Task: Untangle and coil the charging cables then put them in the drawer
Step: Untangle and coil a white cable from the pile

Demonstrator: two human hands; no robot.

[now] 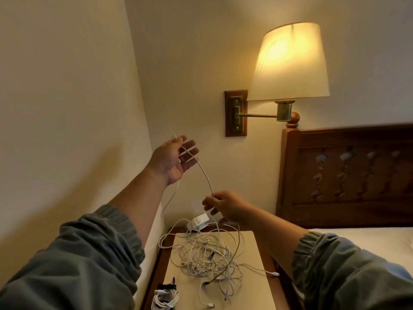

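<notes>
A white charging cable (pixel 202 170) stretches in the air between both hands. My left hand (pixel 173 161) is raised near the wall; the cable's plug end sticks out above its fingers, held by the thumb across the straight fingers. Lower and to the right, my right hand (pixel 223 205) pinches the same cable with curled fingers. From there the cable drops into a tangled pile of white cables (pixel 210 256) on the nightstand (pixel 257 253). A coiled white cable (pixel 165 299) lies at the nightstand's front left.
A white power adapter (pixel 199 221) sits at the back of the nightstand. A lit wall lamp (pixel 288 63) hangs above on a brass arm. A wooden headboard (pixel 346 173) and bed stand to the right, a wall to the left.
</notes>
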